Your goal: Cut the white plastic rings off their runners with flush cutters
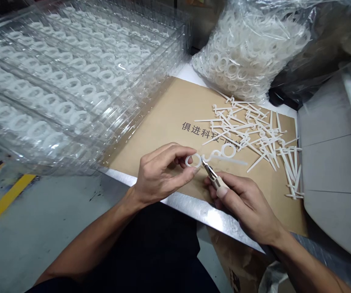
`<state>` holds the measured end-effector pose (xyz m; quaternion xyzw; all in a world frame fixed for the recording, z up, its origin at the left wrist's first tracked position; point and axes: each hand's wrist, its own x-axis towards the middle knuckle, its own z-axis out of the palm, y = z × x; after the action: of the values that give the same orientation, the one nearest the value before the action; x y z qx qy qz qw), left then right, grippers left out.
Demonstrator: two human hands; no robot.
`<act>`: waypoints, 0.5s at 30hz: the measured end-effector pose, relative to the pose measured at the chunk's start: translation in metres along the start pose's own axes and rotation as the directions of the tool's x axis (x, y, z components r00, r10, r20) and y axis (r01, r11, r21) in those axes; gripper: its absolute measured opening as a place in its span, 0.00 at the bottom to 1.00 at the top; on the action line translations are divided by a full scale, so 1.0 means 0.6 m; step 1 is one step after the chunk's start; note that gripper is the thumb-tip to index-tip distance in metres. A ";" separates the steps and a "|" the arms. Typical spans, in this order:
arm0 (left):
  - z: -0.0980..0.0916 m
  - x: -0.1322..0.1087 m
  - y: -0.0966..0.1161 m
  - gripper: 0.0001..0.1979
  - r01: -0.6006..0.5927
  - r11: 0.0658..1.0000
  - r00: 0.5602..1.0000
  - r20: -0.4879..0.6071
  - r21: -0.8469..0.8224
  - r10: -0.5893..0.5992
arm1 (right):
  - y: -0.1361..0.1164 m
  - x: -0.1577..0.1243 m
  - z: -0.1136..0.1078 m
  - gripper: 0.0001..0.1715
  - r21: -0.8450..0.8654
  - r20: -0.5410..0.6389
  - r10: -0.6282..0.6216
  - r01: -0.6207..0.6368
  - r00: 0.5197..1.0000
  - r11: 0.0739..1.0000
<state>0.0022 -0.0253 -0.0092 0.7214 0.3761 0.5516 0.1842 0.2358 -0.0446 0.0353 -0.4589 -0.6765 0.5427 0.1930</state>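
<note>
My left hand (pixel 160 173) pinches a white plastic ring (pixel 200 160) between thumb and fingertips, over the cardboard sheet (pixel 160 126). In my right hand (pixel 248 203) are small cutting nippers (pixel 212 174), fingers wrapped round the handles. Their tips touch or nearly touch the right side of the ring. Just beyond the tips is a white sprue (pixel 230 159) with a curved stub and another ring (pixel 235 151) on it. Whether this sprue still joins the held ring, I cannot tell. Further right on the cardboard lies a loose pile of white sprue pieces (pixel 254 130).
Stacked clear plastic trays (pixel 126 87) filled with rows of white rings stand at the left. A clear bag (pixel 242 53) of white ring parts sits at the back. A grey panel (pixel 330 162) borders the right side. The table's metal edge (pixel 193 207) runs in front of me.
</note>
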 end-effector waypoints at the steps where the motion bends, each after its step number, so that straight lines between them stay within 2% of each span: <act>1: 0.000 0.000 0.000 0.13 -0.002 1.000 1.000 0.002 0.003 0.002 | 0.000 -0.001 0.000 0.17 -0.001 -0.002 0.000 0.000 1.000 1.000; 15: 0.002 0.007 0.004 0.10 -0.014 0.999 1.000 -0.010 0.030 0.015 | 0.003 -0.002 0.000 0.15 0.003 -0.001 0.012 -0.012 1.000 1.000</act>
<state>0.0047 -0.0234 -0.0053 0.7239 0.3800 0.5510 0.1674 0.2370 -0.0457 0.0342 -0.4631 -0.6728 0.5447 0.1905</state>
